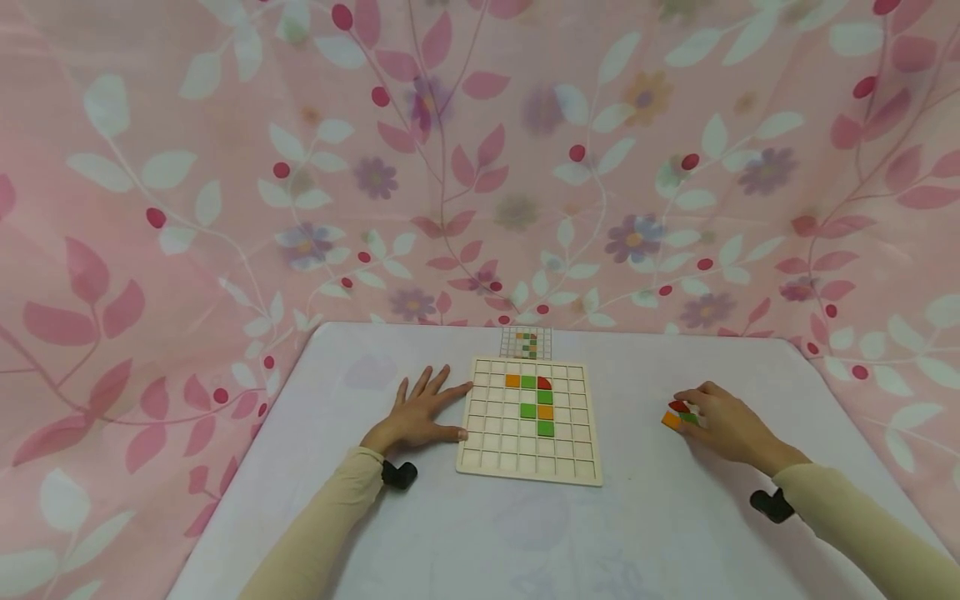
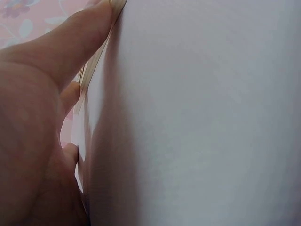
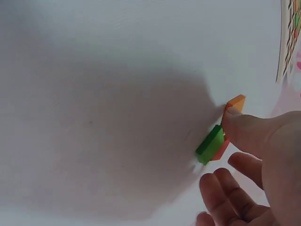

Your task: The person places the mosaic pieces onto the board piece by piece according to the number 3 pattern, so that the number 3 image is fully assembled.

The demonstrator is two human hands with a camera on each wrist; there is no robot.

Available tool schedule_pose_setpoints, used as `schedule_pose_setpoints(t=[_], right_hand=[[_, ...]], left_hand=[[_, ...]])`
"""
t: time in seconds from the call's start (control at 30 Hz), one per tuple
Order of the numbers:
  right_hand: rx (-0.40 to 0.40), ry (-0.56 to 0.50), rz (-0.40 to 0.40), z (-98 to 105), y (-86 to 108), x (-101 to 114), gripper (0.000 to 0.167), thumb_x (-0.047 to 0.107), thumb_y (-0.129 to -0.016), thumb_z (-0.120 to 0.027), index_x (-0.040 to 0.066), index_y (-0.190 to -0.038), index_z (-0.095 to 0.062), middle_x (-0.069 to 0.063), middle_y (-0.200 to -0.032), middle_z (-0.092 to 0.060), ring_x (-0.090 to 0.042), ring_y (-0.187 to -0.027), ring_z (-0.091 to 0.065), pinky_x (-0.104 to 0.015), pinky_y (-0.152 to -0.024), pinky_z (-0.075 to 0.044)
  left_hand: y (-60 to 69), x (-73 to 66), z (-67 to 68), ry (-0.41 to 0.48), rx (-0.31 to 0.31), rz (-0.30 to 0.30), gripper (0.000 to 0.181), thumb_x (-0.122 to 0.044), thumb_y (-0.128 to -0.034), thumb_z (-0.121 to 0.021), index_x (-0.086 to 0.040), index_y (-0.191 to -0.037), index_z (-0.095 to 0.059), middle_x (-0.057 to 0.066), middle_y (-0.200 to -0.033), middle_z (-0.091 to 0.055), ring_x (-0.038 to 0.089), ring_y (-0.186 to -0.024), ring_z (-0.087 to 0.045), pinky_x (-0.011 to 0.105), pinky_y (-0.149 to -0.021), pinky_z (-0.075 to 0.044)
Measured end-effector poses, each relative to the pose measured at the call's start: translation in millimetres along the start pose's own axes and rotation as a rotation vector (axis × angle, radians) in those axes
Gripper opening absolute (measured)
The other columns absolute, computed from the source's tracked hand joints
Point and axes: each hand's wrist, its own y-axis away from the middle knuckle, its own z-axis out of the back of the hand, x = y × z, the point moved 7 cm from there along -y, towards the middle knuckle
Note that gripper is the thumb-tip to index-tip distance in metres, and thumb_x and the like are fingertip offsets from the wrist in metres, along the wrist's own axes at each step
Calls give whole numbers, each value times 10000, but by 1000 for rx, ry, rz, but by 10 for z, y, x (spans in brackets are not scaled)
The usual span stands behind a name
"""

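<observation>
A wooden grid board (image 1: 498, 446) lies mid-table with orange, green and red pieces in some cells. My left hand (image 1: 420, 417) is spread flat beside it, thumb and index finger touching its left edge; the left wrist view shows the thumb (image 2: 84, 35) at that edge. At the right, my right hand (image 1: 731, 427) is over a small group: an orange piece (image 1: 671, 421), a green piece (image 1: 687, 418) and a red piece (image 1: 678, 407). In the right wrist view the thumb touches the orange piece (image 3: 236, 102), beside the green one (image 3: 210, 145); whether it is pinched is unclear.
A small printed grid card (image 1: 527, 342) with a coloured pattern lies behind the board, near the back edge of the white table (image 1: 555, 542). A pink floral cloth (image 1: 480, 167) hangs behind the table.
</observation>
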Motion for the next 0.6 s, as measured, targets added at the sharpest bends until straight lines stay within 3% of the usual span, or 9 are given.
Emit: schedule_pose_setpoints(t=[0.2,0.6], right_hand=[[35,28,-27,-87,42,-117,538,231,-913,-838,-78,-1311,-649,-201,-1074,-672,-316,-922,-653,-573,-853,-616],[16,-45,13,-168,-27,-54,370,142,-919,-825,-5,-1236,-703,-91,-1025,-692,-236,-906,-662,-484,-828,-621]], left_hand=[[-5,2,-7,6,3,-8,885,-631,-906,-754,-361,-1659,-375,100,-1805,-50,416,-1658,80,749,-1242,92],[7,-7,3,-3,-5,-7,874,-621,-913,-750,-367,-1659,-372,104,-1805,-54,415,-1659,78,748,-1245,84]])
